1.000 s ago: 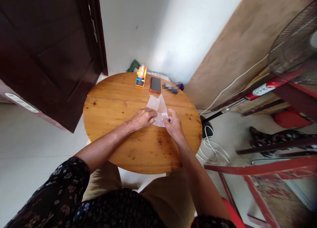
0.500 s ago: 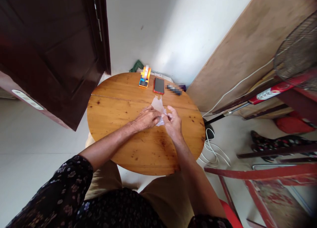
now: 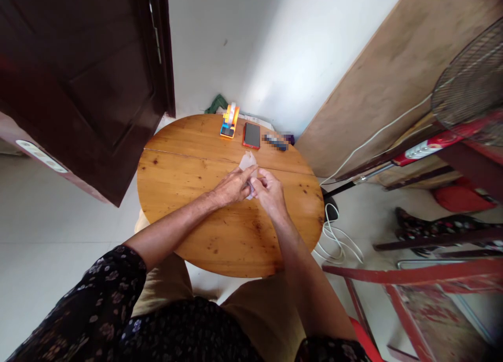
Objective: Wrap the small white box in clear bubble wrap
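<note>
A thin, whitish plastic bag (image 3: 248, 160) lies over the middle of the wooden table, narrowed into a folded strip. My left hand (image 3: 232, 186) presses on it from the left, index finger stretched across and the other fingers curled at its lower part. From the right, my right hand (image 3: 270, 193) pinches the bag's edge between thumb and fingers, its fingertips touching those of the left. Much of the bag is hidden under both hands.
On the round table (image 3: 176, 194), toward the wall, stand an orange tape dispenser (image 3: 229, 122), a red-edged phone (image 3: 251, 135) and a blurred-out dark object (image 3: 275, 142). A fan (image 3: 471, 84), white cable (image 3: 338, 247) and red chair (image 3: 408, 272) are on the right.
My right hand has moved left, folding the bag's right side inward. My left index finger now stretches over the bag, which looks narrower.
</note>
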`<state>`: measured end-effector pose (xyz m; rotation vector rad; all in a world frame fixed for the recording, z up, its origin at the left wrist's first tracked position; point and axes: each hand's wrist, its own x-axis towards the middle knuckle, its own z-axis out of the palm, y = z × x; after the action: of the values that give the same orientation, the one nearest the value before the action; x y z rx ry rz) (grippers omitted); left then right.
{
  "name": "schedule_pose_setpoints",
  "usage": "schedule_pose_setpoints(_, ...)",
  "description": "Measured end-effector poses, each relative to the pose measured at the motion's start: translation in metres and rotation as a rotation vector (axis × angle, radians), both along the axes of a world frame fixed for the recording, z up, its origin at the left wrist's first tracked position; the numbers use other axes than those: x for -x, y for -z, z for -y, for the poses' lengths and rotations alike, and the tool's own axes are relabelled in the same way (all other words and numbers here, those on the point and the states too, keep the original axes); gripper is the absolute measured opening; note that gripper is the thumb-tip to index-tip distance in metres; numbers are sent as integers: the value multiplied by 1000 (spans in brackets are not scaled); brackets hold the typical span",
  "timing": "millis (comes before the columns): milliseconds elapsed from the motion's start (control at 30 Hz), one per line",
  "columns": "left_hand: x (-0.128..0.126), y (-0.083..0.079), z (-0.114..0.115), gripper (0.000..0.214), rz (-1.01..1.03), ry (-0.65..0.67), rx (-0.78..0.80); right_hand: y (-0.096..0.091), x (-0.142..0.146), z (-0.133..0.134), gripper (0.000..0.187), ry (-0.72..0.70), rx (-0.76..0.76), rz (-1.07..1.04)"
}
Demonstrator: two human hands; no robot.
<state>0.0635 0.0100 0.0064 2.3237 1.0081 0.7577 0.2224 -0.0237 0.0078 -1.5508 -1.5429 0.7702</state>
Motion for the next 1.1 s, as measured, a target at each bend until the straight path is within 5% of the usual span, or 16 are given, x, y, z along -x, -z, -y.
schedule_pose_setpoints(300,1,11,-5,67,211,-40,35,-4,-5,6,60,-112,29,14)
schedule_pose_setpoints(533,5,-1,-1,18,220,-205,59,-13,0,6,70,-101,40,278)
schedule_pose_setpoints(767,-2,5,1,4,148,-200,-20,-11,-17,1,72,-251,49,-62)
schedule_pose_setpoints(1100,-1,2,9,27,18,-177,-45,-5,-31,-19,53,-159,-92,90)
